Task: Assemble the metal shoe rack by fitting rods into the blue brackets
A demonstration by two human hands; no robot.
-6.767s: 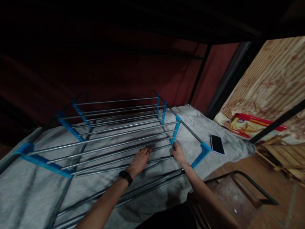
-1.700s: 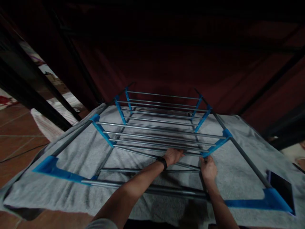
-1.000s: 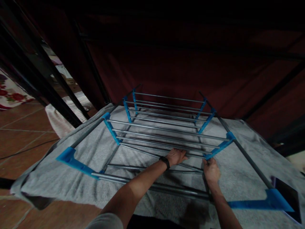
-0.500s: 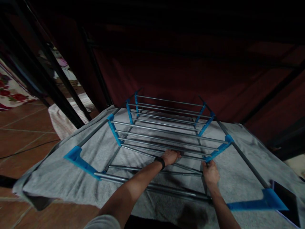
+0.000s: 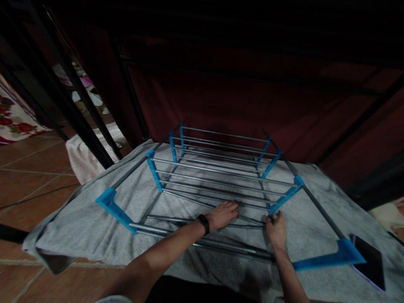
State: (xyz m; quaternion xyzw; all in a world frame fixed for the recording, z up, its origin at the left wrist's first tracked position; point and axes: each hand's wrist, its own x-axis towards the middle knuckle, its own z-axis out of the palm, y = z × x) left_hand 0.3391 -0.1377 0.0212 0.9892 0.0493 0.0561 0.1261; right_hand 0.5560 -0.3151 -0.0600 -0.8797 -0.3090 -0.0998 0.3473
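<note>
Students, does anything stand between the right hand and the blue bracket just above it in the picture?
Nothing visible does: the right hand is at the lower end of the blue bracket. The phone lies off to the right.

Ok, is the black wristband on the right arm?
No, the black wristband sits just behind the left hand, with none by the right hand.

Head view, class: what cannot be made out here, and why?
All in the head view:
Left hand: whether it grips anything; its own back hides the palm.
Right hand: exactly what it touches; too small and dark there.
Phone: its full outline; a blue corner piece covers part.
Floral cloth: full extent; cut off by the left edge.
</note>
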